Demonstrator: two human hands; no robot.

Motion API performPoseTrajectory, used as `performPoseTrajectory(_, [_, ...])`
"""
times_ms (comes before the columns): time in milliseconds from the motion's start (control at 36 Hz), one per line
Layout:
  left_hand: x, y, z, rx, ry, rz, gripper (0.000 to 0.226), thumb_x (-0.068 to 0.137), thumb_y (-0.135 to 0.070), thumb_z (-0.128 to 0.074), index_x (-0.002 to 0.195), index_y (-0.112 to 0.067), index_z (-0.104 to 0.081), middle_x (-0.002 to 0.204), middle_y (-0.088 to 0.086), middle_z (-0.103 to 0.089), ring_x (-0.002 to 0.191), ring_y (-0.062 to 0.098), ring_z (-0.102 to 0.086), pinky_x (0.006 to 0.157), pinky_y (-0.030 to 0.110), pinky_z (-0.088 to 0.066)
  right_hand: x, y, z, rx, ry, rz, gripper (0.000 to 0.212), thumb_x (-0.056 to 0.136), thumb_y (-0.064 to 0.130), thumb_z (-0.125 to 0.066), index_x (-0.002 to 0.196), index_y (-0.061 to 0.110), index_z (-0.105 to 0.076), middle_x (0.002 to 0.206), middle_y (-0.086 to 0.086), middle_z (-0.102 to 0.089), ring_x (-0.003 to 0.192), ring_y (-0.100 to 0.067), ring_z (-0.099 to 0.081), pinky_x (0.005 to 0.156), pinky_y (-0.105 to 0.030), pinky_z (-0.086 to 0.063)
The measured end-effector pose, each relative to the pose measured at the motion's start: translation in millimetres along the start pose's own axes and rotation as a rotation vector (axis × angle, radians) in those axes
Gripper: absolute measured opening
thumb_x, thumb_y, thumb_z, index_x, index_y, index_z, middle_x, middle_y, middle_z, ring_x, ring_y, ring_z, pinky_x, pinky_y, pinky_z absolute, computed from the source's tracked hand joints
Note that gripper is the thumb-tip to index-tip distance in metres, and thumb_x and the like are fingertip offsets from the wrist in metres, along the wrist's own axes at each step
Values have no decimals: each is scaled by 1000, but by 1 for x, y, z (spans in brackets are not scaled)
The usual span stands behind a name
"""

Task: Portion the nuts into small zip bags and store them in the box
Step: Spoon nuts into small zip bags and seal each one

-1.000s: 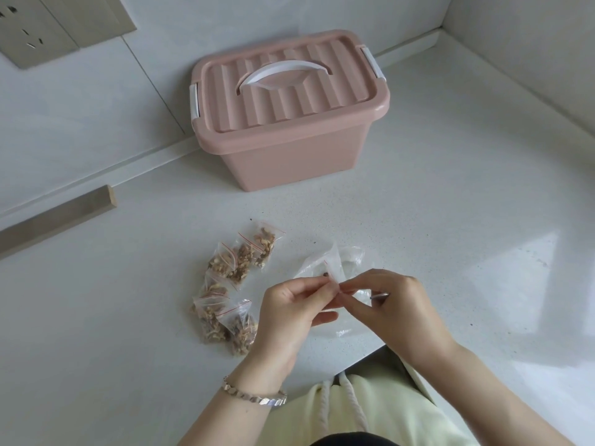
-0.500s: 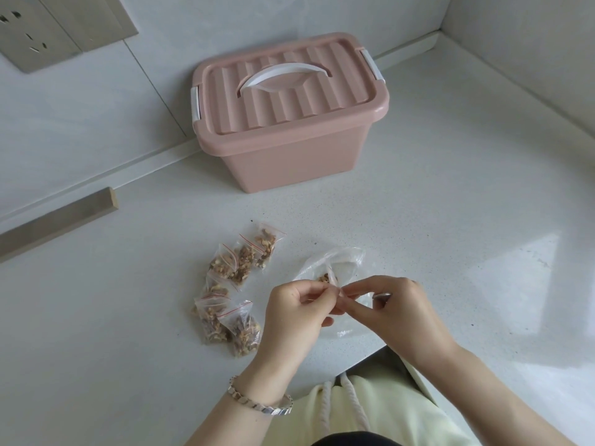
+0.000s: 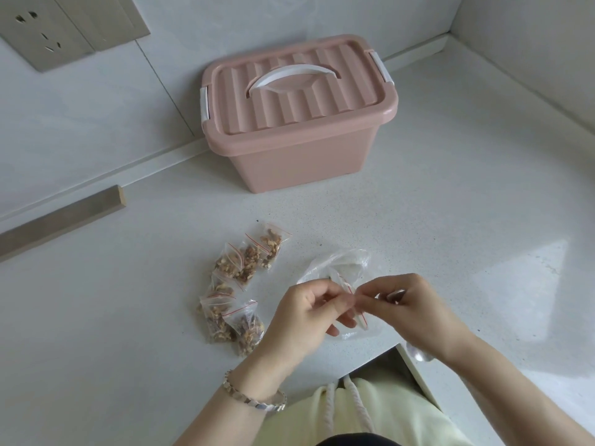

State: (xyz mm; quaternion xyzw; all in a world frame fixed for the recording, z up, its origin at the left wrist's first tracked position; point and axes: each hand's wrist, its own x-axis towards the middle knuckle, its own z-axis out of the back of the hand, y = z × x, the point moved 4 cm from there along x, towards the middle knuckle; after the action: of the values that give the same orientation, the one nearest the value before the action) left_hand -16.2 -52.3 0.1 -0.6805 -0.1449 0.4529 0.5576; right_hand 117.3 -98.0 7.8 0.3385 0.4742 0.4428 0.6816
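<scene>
Zip bag [image 3: 363, 321], red seal [image 3: 349, 287] near-far (slightly tilted)

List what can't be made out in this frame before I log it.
Head view only.
- Pink box contents: the closed lid hides them.
- Small zip bag: left hand and right hand pinch it; their fingers cover its contents and seal.
- Large clear bag: hands hide its near part; remaining nuts unclear.
- Shiny object under the right wrist: mostly hidden, unidentifiable.

White speckled countertop [image 3: 450, 220] meets pale walls [image 3: 80, 107]; wall socket [image 3: 35, 30] upper left.
</scene>
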Motion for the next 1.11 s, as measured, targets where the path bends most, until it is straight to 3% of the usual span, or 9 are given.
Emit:
performPoseTrajectory(83, [0, -3, 1, -89, 164, -17, 22, 89, -10, -58, 68, -16, -61, 68, -2, -69, 64, 9, -64, 59, 17, -44, -2, 9, 2, 126, 163, 55, 10, 78, 23, -69, 72, 18, -74, 68, -13, -68, 61, -28, -54, 65, -30, -41])
performPoseTrajectory(194, [-3, -6, -1, -286, 282, -16, 22, 85, -20, -64, 64, -22, -65, 72, -1, -67, 66, 12, -64, 60, 18, -47, -3, 20, 7, 250, 235, 67, 23, 84, -7, -57, 67, 6, -65, 45, 9, -57, 43, 4, -50, 49, -6, -38])
performPoseTrajectory(278, [-1, 0, 2, -316, 113, 55, 24, 83, -7, -64, 60, -15, -62, 60, 3, -63, 57, 16, -64, 48, 20, -47, -1, 22, 11, 113, 116, 79, 23, 83, -1, -62, 63, 8, -68, 46, 11, -57, 41, 0, -43, 48, -8, -32])
performPoseTrajectory(444, [0, 2, 22, 399, -349, -99, 22, 69, -21, -61, 54, -17, -46, 50, 2, -58, 47, 15, -52, 49, 25, -38, -3, 16, 7, -324, -177, 66, 20, 78, 16, -68, 61, 27, -65, 62, 17, -64, 53, 12, -52, 56, -3, -38])
performPoseTrajectory(556, [-1, -3, 19, 515, -369, -295, 20, 73, -16, -64, 82, -27, -50, 83, -12, -55, 79, -1, -50, 67, 8, -37, -2, 11, 2, -295, -275, 20, 16, 74, 14, -69, 59, 19, -65, 62, 12, -66, 48, 11, -50, 52, -6, -36])
performPoseTrajectory(694, [0, 1, 7, 514, 0, -531, 76, 71, -45, -65, 136, -38, -27, 144, -31, -23, 140, -5, -9, 112, 13, -13, -1, 16, -4, -134, -190, -7, 14, 71, 11, -69, 58, 16, -64, 60, 4, -65, 42, -2, -46, 48, -11, -36])
performPoseTrajectory(778, [3, 5, 0, 685, -69, -604, 98, 60, -59, -67, 140, -30, -17, 142, -23, -29, 139, -2, -12, 114, 28, -17, -2, 20, -7, -53, -137, -22, 14, 70, 10, -67, 57, 15, -64, 63, 0, -66, 41, -3, -40, 46, -13, -35])
performPoseTrajectory(944, [6, 10, -5, 575, -389, -682, 66, 67, -42, -63, 123, -18, -36, 105, -11, -46, 101, 6, -47, 95, 48, -44, -2, 22, -12, -37, -132, -14, 15, 70, 8, -67, 57, 15, -64, 60, -1, -65, 41, -4, -41, 45, -14, -35])
performPoseTrajectory(1111, [6, 17, -7, 434, -398, -607, 50, 67, -35, -64, 110, -31, -40, 97, -18, -48, 99, 3, -49, 93, 18, -39, -1, 21, -10, -323, -269, 53, 11, 71, 14, -67, 62, 15, -62, 61, 8, -63, 53, -4, -54, 53, -18, -42])
